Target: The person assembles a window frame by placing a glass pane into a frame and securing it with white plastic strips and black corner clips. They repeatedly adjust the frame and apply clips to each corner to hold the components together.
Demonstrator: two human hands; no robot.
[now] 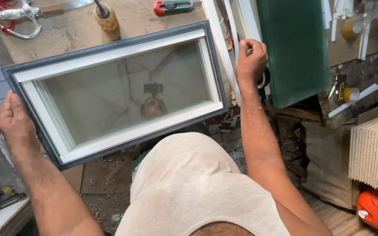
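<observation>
A: Left hand [14, 124] grips the short left edge of the picture frame [114, 91]; fingers wrapped under, thumb on the dark outer moulding; frame held tilted over the workbench [75, 28], glass side up, ceiling reflected in the pane.

B: And the other hand?

A: Right hand [251, 61] off the frame, up by the white moulding strips [224, 39] and the green board [294, 48]; fingers curled nearly shut round something small and pale; too small to name. A tape roll [263, 81] sits just under the wrist.

B: Step in hand, as you read it?

A: My judgement: frame steadied one-handed while the right fetches a small piece from the bench edge; the frame looks assembled, white inner liner seated inside the dark border.

B: What does the next move call for?

A: Likely both hands back on the frame; one-handed hold with glass in it wants a firm grip and a flat place to rest. Utility knife [173, 6] and a small jar [106, 18] lie beyond, untouched.
</observation>
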